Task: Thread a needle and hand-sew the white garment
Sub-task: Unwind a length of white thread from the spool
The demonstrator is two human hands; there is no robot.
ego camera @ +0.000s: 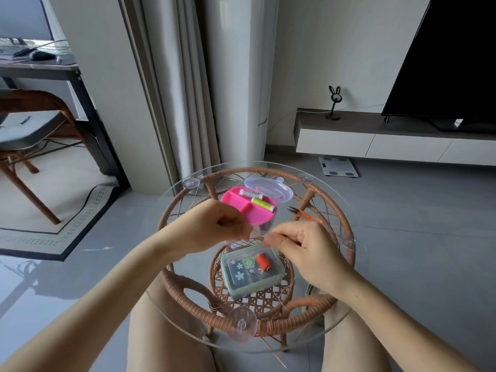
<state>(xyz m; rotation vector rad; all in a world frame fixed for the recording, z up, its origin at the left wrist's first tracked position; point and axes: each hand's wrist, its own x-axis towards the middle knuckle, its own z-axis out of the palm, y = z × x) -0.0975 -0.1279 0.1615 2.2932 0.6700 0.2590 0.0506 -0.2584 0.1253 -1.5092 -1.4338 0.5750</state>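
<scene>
Both hands hang just above the glass top of a round rattan table [188, 288], close together but apart. The left hand [214, 226] has its fingers curled in and its fingertips bunched as if pinching. The right hand [306, 248] is curled the same way, its fingertips [269, 241] pointing at the left hand across a narrow gap. Both sets of tips are blurred, so I cannot tell whether either hand holds a needle or thread, or where these lie. Behind the left hand sits a pink tray [236, 201], its near edge hidden by the knuckles. A grey spool [251, 194] and a green spool [263, 204] lie side by side on the tray. A clear lid [268, 187] lies against its far side. Orange snips [303, 214] lie beyond the right hand, partly covered by it. Below the hands is a green box [241, 288] with a flower-stickered clear cover, and a red spool [264, 261] lies on or under that cover. The right hand hides the box's far corner, and I cannot tell whether the box rests on the glass or on the woven shelf beneath. A suction cup [241, 324] sits at the near rim. Around the room are a curtain [188, 89], a chair [29, 130], a scale [338, 166] and a dark TV [451, 63].
</scene>
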